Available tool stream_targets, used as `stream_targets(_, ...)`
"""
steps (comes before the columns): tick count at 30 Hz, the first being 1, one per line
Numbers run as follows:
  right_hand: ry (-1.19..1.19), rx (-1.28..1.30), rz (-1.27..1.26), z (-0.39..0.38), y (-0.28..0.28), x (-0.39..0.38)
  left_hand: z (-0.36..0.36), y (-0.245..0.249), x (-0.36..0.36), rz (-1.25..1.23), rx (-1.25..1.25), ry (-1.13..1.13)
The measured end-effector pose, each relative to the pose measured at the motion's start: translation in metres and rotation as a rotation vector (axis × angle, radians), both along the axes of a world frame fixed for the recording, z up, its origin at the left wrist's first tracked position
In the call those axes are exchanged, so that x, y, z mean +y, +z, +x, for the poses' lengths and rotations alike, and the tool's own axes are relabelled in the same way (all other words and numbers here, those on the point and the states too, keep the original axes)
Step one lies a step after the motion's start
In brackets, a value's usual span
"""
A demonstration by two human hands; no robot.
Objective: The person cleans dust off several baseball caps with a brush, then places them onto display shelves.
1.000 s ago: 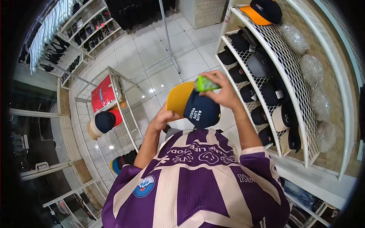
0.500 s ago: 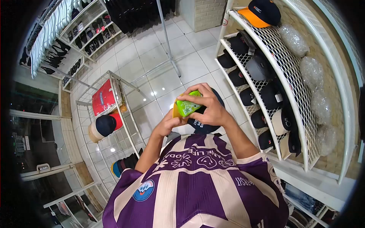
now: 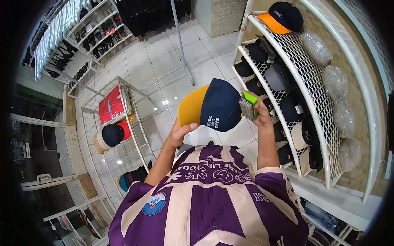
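Far left: dark glass panes (image 3: 41, 158) in pale frames. Above them, a row of white hangers (image 3: 55, 41).

Next, a white wire rack (image 3: 133, 87). On it: a red packet (image 3: 110, 107) in clear wrap, and just below that a navy cap (image 3: 112, 135) between a beige and a red one.

Centre-left: left grip (image 3: 179, 134), a bare hand, closed on the yellow brim of the cap (image 3: 221, 105). Thumb lies along the near edge of the brim; most of the fingers hidden beneath.

Centre: that cap is held up in front of the wearer, above the tiled floor (image 3: 154, 123). Brim points left, navy crown to the right, white lettering on the side nearest the body. Below it, a purple and cream striped shirt (image 3: 207, 201).

Right of the crown: brush (image 3: 248, 107), green back, greyish bristles facing the cap. Bristles sit right at the crown's edge; contact cannot be told. Right grip (image 3: 262, 116), a bare hand, is wrapped round the green back.

Far right: white mesh shelving (image 3: 305, 78) with dark and beige caps in rows. On top, an orange-brimmed cap (image 3: 285, 17); behind it, clear plastic bundles (image 3: 317, 48).
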State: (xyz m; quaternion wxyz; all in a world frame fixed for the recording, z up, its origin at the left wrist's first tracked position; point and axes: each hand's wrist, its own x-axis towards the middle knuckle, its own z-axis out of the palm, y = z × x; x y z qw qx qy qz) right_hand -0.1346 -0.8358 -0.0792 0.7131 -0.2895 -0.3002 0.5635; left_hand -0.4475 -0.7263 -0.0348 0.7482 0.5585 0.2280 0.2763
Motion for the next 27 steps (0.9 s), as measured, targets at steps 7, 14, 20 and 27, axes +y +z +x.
stream_targets(7,0.002,-0.455,-0.017,0.003,0.061,0.013,0.013,0.013,0.016,-0.567,-0.281,-0.115)
stream_targets(14,0.144,-1.042,-0.031,-0.021,0.118,0.036,0.041,0.027,0.047,-0.424,0.017,-0.248)
stream_targets(20,-0.203,-0.964,0.066,-0.042,0.105,0.044,0.042,0.030,0.017,-0.346,-0.050,-0.178)
stream_targets(27,-0.495,-1.343,0.171,-0.066,0.098,0.042,0.040,0.006,0.015,-0.446,-0.132,-0.136)
